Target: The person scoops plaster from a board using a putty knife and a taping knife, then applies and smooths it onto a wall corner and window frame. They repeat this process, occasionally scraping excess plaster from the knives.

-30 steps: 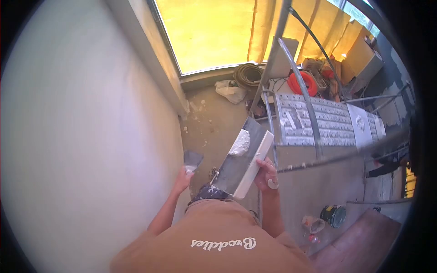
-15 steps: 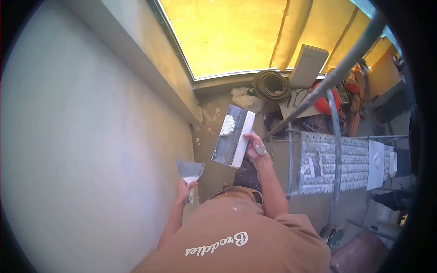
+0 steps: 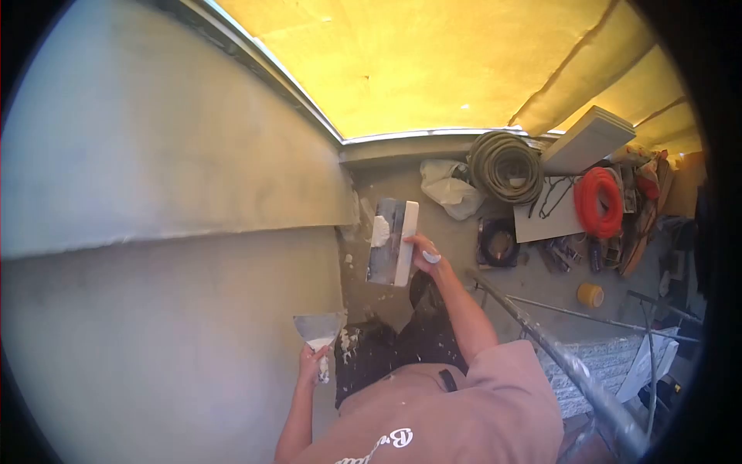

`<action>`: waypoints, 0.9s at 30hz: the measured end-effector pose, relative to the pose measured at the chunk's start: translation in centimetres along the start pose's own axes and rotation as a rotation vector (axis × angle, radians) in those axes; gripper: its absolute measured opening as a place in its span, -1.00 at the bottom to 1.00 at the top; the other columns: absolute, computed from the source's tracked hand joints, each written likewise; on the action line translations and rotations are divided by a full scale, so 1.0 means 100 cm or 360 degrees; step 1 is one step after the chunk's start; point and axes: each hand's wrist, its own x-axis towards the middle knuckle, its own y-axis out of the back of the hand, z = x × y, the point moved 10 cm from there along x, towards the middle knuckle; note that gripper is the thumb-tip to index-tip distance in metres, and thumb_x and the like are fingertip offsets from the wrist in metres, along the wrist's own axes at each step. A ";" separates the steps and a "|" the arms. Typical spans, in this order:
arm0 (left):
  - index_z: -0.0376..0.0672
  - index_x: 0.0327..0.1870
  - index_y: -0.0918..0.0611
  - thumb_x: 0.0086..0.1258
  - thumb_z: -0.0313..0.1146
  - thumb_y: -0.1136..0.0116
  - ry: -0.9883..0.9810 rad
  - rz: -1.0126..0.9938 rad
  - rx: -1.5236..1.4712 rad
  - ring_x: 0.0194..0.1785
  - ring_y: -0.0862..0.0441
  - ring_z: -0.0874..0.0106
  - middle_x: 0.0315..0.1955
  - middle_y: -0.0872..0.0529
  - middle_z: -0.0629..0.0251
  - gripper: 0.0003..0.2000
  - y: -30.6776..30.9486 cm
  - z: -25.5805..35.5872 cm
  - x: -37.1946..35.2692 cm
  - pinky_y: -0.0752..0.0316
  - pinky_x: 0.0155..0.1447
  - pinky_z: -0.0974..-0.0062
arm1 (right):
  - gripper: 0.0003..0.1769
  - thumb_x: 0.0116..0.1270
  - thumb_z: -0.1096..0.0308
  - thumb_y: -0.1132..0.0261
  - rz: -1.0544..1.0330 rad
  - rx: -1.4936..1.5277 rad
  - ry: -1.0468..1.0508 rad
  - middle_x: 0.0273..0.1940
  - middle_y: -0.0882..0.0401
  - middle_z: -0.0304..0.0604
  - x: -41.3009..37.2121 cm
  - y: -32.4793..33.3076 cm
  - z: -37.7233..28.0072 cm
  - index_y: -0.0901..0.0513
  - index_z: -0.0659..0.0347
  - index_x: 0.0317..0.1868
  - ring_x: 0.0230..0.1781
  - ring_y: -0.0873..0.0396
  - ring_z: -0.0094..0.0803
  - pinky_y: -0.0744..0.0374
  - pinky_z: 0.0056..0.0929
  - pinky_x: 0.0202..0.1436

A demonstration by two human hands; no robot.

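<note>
My left hand (image 3: 312, 363), low in the middle of the frame, is closed around the plaster-smeared handle of a small steel putty knife (image 3: 319, 329). Its wide blade points up the frame and sits just beside the pale grey plastered wall (image 3: 154, 325), with some white filler on the part nearest my fingers.

My right hand (image 3: 422, 254), near the centre of the frame, grips the long white edge of a broad flat steel plastering trowel (image 3: 391, 243). My thumb lies along its side. I hold the trowel out over the dusty concrete floor (image 3: 464, 255), clear of the wall. A lump of white plaster (image 3: 379, 230) sits on its face at the upper left end.

In the upper right of the frame a coiled drab hose (image 3: 506, 166) lies beside a crumpled white bag (image 3: 448, 189). Further right is a coil of orange cable (image 3: 599, 203). A small yellow roll (image 3: 590, 295) stands on the floor at the right. A grey metal scaffold tube (image 3: 568, 363) slants across the lower right. Yellow sheeting (image 3: 433, 62) fills the top of the frame.
</note>
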 end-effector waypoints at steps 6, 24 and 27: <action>-0.15 0.10 -0.54 0.42 -0.45 -0.30 0.0366 -0.0216 -0.0090 -0.38 -0.58 0.59 -0.22 -0.74 0.34 -0.71 -0.065 -0.017 0.142 -0.50 -0.31 0.59 | -0.42 0.28 0.43 -0.30 0.0248 0.0023 -0.0085 0.18 -0.47 -0.11 0.163 0.125 0.058 -0.36 0.20 0.32 0.23 -0.46 -0.23 -0.40 -0.10 0.41; -0.21 0.26 -0.41 0.43 -0.51 -0.19 0.0613 -0.0428 -0.0368 -0.27 -0.59 0.47 -0.15 -0.67 0.15 -0.59 -0.114 -0.087 0.338 -0.49 -0.27 0.54 | -0.32 0.20 0.31 -0.22 0.0685 -0.0928 -0.0108 0.16 -0.59 0.09 0.524 0.341 0.261 -0.43 0.25 0.37 0.14 -0.57 -0.07 -0.55 -0.08 0.17; -0.21 0.24 -0.41 0.43 -0.52 -0.18 0.0625 -0.0399 -0.0449 -0.26 -0.58 0.47 -0.15 -0.67 0.16 -0.61 -0.111 -0.080 0.347 -0.49 -0.27 0.53 | -0.33 0.17 0.33 -0.26 0.0658 -0.0975 -0.0199 0.16 -0.60 0.07 0.527 0.347 0.273 -0.46 0.29 0.34 0.16 -0.56 -0.12 -0.50 -0.15 0.22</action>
